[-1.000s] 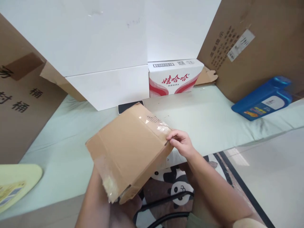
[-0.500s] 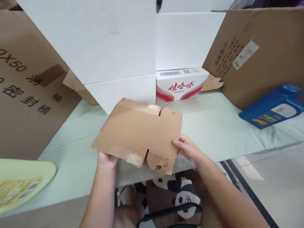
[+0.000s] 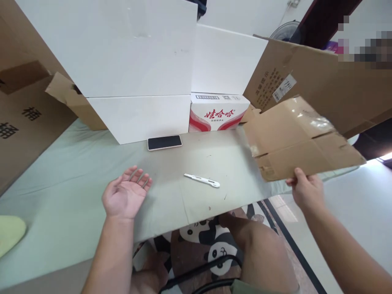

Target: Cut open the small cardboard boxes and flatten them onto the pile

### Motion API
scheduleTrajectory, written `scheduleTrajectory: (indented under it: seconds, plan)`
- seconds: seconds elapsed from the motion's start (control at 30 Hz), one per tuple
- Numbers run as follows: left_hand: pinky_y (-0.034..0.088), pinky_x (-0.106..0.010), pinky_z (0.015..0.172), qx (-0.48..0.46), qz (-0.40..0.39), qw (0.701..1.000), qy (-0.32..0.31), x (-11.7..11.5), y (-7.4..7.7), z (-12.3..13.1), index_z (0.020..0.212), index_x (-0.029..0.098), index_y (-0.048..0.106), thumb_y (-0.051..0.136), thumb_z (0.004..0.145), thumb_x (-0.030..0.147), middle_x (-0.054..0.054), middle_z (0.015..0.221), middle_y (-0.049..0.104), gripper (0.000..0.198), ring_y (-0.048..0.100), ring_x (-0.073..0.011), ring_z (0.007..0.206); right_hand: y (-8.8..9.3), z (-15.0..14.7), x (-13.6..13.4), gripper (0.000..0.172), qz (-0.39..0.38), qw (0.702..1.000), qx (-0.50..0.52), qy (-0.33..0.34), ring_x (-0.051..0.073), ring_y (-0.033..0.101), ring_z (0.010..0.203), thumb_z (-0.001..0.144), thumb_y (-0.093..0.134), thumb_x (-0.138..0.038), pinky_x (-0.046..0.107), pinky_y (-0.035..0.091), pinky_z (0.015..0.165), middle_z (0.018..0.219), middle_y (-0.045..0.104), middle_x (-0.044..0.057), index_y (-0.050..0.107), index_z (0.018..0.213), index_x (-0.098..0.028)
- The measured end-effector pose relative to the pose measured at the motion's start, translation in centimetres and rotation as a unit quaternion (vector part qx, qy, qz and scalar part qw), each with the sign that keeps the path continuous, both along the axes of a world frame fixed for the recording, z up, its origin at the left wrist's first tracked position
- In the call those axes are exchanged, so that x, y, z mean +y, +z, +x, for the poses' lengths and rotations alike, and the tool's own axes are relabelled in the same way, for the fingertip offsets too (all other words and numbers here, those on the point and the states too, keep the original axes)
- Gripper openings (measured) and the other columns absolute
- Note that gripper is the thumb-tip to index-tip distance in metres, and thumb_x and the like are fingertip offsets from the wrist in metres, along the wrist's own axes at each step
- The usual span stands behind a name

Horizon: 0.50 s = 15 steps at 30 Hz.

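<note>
My right hand (image 3: 308, 190) pinches the near edge of a flattened cardboard box (image 3: 294, 139), which is raised over the right end of the table with tape shining on its far flap. Palm up and fingers spread, my left hand (image 3: 125, 194) holds nothing above the left part of the cloth. Between the two hands a white utility knife (image 3: 202, 180) lies on the cloth. A phone (image 3: 164, 142) with a dark screen rests farther back, by the foot of the white panel.
A pale green cloth (image 3: 67, 171) covers the table. White panels (image 3: 141, 53) and a red-and-white carton (image 3: 219, 114) stand at the back. Big cardboard boxes flank both sides, the right one (image 3: 309, 73) behind the held cardboard. A yellow-green object (image 3: 11, 232) lies at the left edge.
The flattened box has swung from the middle to the right in my right hand, and my left hand has let go of it. The utility knife and phone have come into sight.
</note>
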<state>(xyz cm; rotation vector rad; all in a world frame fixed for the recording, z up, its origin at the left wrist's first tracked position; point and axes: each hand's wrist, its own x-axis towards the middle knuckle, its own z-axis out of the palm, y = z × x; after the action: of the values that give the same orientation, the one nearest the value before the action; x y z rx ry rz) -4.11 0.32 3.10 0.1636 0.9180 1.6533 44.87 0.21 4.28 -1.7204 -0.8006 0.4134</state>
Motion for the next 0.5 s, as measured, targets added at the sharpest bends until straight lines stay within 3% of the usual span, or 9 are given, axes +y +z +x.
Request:
scheduleTrajectory:
  seconds: [0.1, 0.2, 0.27, 0.37, 0.5]
  plan:
    - [0.061, -0.034, 0.065, 0.003, -0.007, 1.000, -0.001, 0.3, -0.2, 0.4, 0.086, 0.018, 0.071, 0.063, 0.064, 0.033, -0.007, 0.078, 0.070, 0.027, 0.067, -0.0195, 0.069, 3.2, 0.9, 7.3, 0.022, 0.009, 1.000, -0.015, -0.024, 0.013, 0.053, 0.047, 0.081, 0.064, -0.037, 0.026, 0.043, 0.045, 0.052, 0.051, -0.002, 0.051, 0.068, -0.026]
    - [0.061, -0.033, 0.066, 0.006, -0.012, 1.000, -0.004, 0.6, -0.5, 0.6, 0.086, 0.017, 0.071, 0.062, 0.064, 0.033, -0.007, 0.078, 0.069, 0.029, 0.067, -0.0192, 0.070, 6.1, 0.3, 15.0, 0.019, -0.002, 1.000, -0.006, 0.021, 0.015, 0.063, 0.061, 0.082, 0.065, -0.032, 0.026, 0.051, 0.057, 0.061, 0.051, -0.002, 0.051, 0.071, -0.026]
    - [0.060, -0.033, 0.066, 0.006, -0.012, 1.000, -0.007, 0.9, -0.6, 0.5, 0.086, 0.017, 0.071, 0.062, 0.064, 0.033, -0.007, 0.077, 0.068, 0.029, 0.066, -0.0190, 0.070, 6.7, -0.5, 18.3, 0.016, -0.040, 0.997, 0.009, 0.068, 0.016, 0.065, 0.067, 0.078, 0.069, -0.026, 0.028, 0.055, 0.062, 0.065, 0.055, -0.001, 0.053, 0.073, -0.024]
    - [0.060, -0.033, 0.067, 0.000, -0.004, 1.000, -0.004, 1.2, -0.6, 0.0, 0.084, 0.017, 0.071, 0.062, 0.064, 0.034, -0.006, 0.076, 0.067, 0.028, 0.066, -0.0182, 0.069, 5.4, -2.7, 19.4, 0.015, -0.114, 0.984, 0.016, 0.136, 0.016, 0.066, 0.065, 0.071, 0.070, -0.016, 0.029, 0.055, 0.061, 0.069, 0.062, 0.002, 0.056, 0.072, -0.021]
    - [0.058, -0.032, 0.066, -0.024, 0.024, 0.999, 0.009, 0.8, -0.3, -1.0, 0.083, 0.018, 0.069, 0.062, 0.065, 0.035, -0.004, 0.074, 0.065, 0.025, 0.064, -0.0171, 0.066, 2.1, -8.8, 16.8, 0.009, -0.182, 0.946, -0.020, 0.267, 0.017, 0.068, 0.066, 0.069, 0.071, -0.016, 0.027, 0.055, 0.059, 0.073, 0.069, 0.006, 0.064, 0.074, -0.018]
